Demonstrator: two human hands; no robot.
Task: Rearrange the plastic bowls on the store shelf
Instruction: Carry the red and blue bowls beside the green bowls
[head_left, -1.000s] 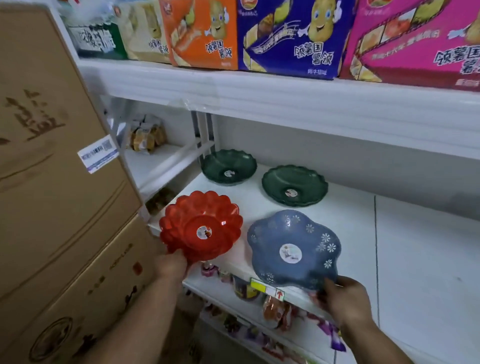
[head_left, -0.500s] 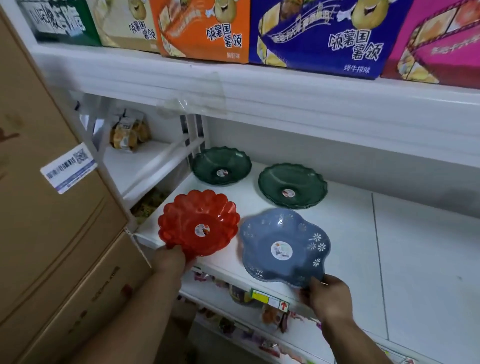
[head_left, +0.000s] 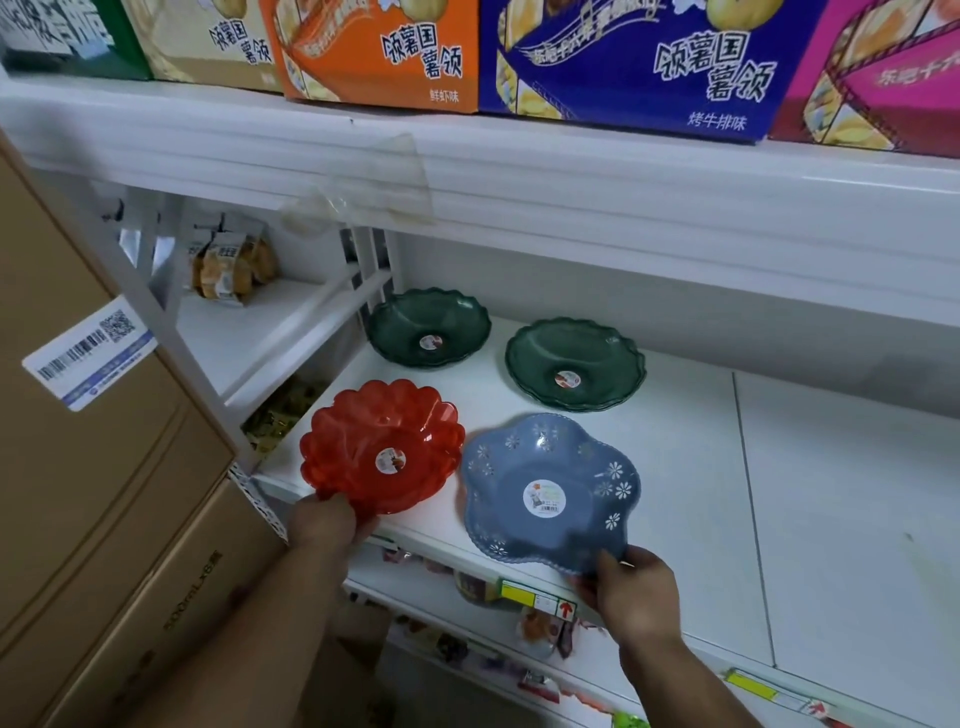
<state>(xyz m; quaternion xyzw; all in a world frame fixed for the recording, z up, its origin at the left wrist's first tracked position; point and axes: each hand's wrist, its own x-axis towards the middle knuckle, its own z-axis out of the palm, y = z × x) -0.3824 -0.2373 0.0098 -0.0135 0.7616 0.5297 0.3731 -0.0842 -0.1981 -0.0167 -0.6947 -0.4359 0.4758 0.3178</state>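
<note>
A red scalloped plastic bowl (head_left: 382, 447) sits at the front left of the white shelf (head_left: 701, 467), and my left hand (head_left: 324, 522) grips its near rim. Beside it on the right lies a blue flower-shaped bowl (head_left: 550, 493) with white daisy prints; my right hand (head_left: 631, 592) holds its near edge over the shelf's front lip. Two dark green wavy-rimmed bowls stand behind them: one at the back left (head_left: 428, 328), one to its right (head_left: 575, 364). Each bowl has a round sticker in its middle.
Stacked cardboard boxes (head_left: 88, 467) fill the left side, close to the shelf post. Colourful snack cartons (head_left: 623, 57) line the shelf above. Snack packets (head_left: 228, 265) lie on a side shelf at left. A lower shelf holds small packaged goods (head_left: 540, 629). The shelf's right half is bare white.
Both bowls have gone from tilted up toward me to lying flatter on the shelf, pushed slightly further in. My hands keep the same grips. The camera has dipped and moved closer.
</note>
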